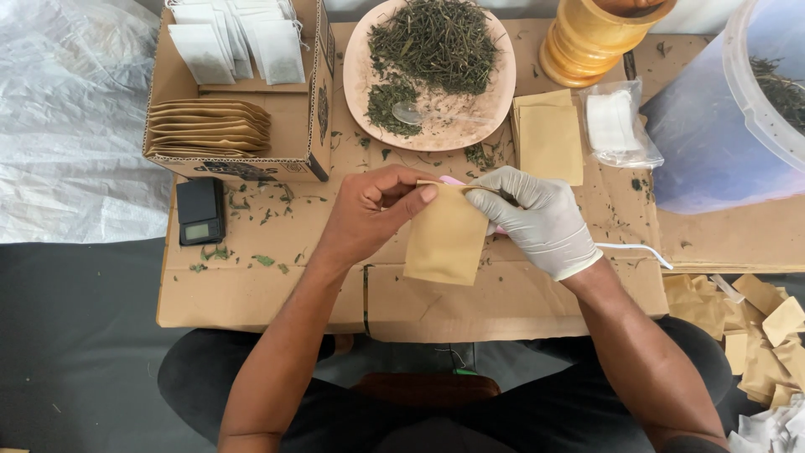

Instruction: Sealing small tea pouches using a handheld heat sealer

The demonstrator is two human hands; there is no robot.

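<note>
The small brown paper pouch hangs over the cardboard-covered bench, near me. My bare left hand and gloved right hand pinch its top edge. Beyond sits a plate of dried herbs; a small black scale lies left.

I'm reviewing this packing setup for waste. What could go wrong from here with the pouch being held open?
Both the bare left hand and the gloved right hand pinch only the top edge of the kraft paper pouch, so the mouth might tear or slip shut. Loose dried leaves scattered over the cardboard sheet suggest spills are likely again. The pocket scale sits among those crumbs, which could foul its pan.
</note>
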